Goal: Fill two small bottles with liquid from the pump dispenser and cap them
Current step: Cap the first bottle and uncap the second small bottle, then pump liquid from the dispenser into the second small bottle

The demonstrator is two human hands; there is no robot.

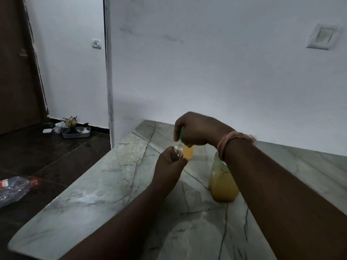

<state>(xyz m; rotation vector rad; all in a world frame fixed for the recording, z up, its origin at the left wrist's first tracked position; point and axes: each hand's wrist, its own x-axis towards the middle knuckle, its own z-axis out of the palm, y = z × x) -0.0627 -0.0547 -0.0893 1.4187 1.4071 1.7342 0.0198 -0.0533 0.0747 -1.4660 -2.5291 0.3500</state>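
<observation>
Yellow liquid filled a small bottle [188, 152] on the marble counter [105, 184], right hand [195, 128] fingers pinching a green cap [181, 135] above it, left hand [169, 166] curled round a second bottle [177, 153]; misthreading risked tipping, spilling.

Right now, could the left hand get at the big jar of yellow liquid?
Probably not freely: the left hand grips a small clear bottle, and the right forearm crosses in front of the big jar.
</observation>
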